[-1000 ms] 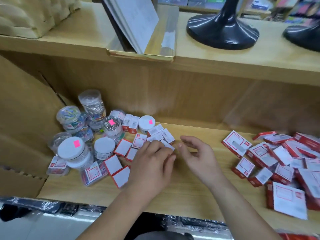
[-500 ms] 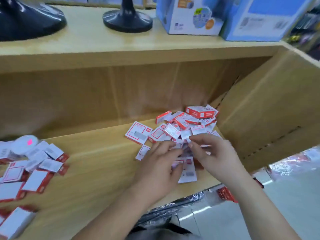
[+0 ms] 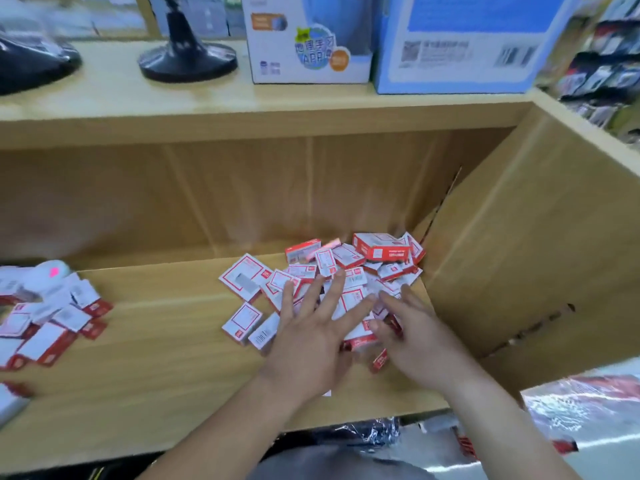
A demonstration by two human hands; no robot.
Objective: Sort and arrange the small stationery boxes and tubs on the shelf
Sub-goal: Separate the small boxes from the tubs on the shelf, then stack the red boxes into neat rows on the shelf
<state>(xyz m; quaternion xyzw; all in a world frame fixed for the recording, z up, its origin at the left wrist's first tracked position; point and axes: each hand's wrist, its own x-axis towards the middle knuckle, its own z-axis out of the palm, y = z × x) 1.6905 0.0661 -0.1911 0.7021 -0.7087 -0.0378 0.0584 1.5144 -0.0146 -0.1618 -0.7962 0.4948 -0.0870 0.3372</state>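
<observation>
Red-and-white cardboard under both hands: left hand (image 3: 311, 337) spread wide, fingers straight, laid flat on the heap of small boxes (image 3: 381, 251); right hand (image 3: 419, 341) just beside it, fingers loosely out, tips touching the same heap, gripping nothing. Heap piled at the right end of the wooden shelf (image 3: 166, 368), close against the brown side panel (image 3: 540, 258). Well apart at the left end, a second scatter of boxes (image 3: 41, 344), with a blurred white tub (image 3: 38, 277) behind it. On the board above, a black round stand (image 3: 188, 64) beside blue cartons (image 3: 457, 43).
</observation>
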